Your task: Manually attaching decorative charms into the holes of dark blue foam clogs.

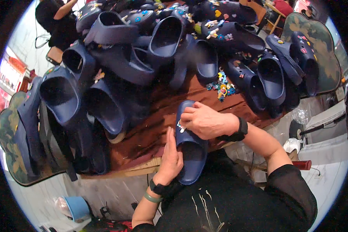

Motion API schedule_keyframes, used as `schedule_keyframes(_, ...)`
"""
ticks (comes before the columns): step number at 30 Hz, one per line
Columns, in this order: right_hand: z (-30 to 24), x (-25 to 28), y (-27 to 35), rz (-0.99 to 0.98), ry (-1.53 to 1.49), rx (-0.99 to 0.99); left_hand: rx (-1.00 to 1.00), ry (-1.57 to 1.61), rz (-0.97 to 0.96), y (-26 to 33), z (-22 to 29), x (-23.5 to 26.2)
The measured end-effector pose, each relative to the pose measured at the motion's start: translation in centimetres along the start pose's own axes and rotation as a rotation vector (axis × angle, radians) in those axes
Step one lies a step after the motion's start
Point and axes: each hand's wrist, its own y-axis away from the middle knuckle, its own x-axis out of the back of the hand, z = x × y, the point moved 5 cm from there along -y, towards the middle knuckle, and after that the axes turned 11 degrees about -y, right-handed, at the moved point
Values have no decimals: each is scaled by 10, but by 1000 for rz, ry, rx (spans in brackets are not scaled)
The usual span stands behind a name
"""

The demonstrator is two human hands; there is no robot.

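Observation:
Straight in front of me a dark blue clog (193,154) lies at the table's near edge, its toe pointing away and its heel close to my body. My left hand (171,157) holds its left side, with fingers nearly straight along the shoe and the thumb near the opening. Over the toe my right hand (205,123) is closed, its curled fingers at a small white shoe charm (181,128) on the upper. The fingertips are partly hidden. Beyond the clog sits a small heap of colourful shoe charms (222,87).
Many dark blue clogs (60,96) are piled along the left and back of the brown-covered table (150,116). More clogs (270,77), some with charms, stand at right. Patterned chair backs (321,54) flank the table. A blue bucket (76,208) stands lower left. Another person (56,23) is far left.

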Motion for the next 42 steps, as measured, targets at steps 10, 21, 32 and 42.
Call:
schedule_keyframes(10,41,-6,53,474,-696,-317,-421,-227,-32,-28,28,25)
schedule_keyframes(21,111,-4,127,333,80,-554,-366,-107,87,-34,23,22)
schedule_keyframes(32,102,-5,118,498,11,-500,-363,-168,22,-33,24,23)
schedule_keyframes(42,79,-4,55,509,-449,-462,-362,-126,32,-33,20,22)
